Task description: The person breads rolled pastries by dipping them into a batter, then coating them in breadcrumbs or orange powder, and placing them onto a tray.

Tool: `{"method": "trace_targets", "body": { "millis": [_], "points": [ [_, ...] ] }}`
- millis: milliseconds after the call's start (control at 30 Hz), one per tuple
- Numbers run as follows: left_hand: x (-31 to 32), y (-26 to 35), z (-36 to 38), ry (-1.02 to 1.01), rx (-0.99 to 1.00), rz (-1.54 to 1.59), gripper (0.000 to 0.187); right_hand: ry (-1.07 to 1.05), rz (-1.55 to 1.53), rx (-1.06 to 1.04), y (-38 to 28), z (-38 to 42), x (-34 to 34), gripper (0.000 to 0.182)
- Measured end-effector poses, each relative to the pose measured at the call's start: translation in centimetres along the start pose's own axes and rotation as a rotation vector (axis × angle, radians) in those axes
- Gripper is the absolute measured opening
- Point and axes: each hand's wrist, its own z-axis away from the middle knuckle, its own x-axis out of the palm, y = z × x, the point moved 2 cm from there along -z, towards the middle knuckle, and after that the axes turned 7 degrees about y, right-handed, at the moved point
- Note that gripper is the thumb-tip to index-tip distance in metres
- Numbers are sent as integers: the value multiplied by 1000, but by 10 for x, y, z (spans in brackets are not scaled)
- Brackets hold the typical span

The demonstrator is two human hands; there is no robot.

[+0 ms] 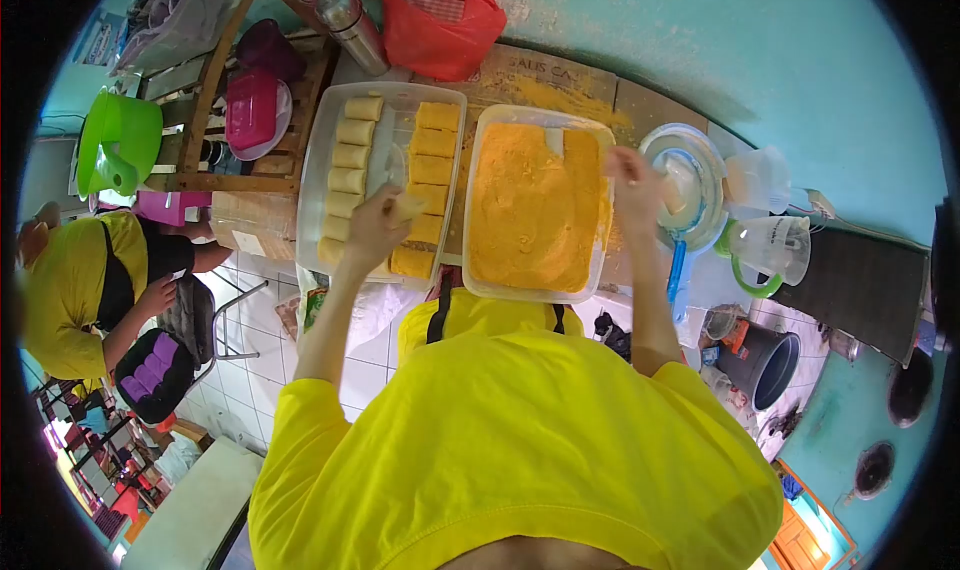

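Note:
My left hand (378, 225) is closed around a pale dough roll (407, 208) over the clear plastic tray (388, 95). In the tray, a column of plain pale rolls (349, 157) lies on the left, and a column of orange crumb-coated rolls (433, 143) on the right. To the right stands a plastic tub (533, 292) filled with orange crumbs (525, 200). One pale roll (555, 142) rests on the crumbs near the tub's back edge. My right hand (636, 182) is above the tub's right rim, its fingers loosely bent and apart, with nothing visible in them.
A white bowl (655, 142) with a blue-handled utensil (677, 270) sits right of the tub, beside a clear measuring jug (775, 250). Behind are a thermos (352, 32) and a red plastic bag (440, 30). Another person (85, 300) sits at the left.

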Motion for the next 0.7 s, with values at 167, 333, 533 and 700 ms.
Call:
{"method": "trace_targets", "body": {
  "millis": [167,333,533,700],
  "points": [
    [84,95,-27,-89,-5,688,47,-434,-730,245,-66,58,64,24],
    [140,127,-17,22,25,385,59,-149,-475,251,-3,36,12,20],
    [209,75,8,-207,-163,-380,66,137,476,-52,56,1,-83,29],
    [309,-8,-34,-184,-518,679,75,356,732,-201,67,1,-89,29]
  ]
}}
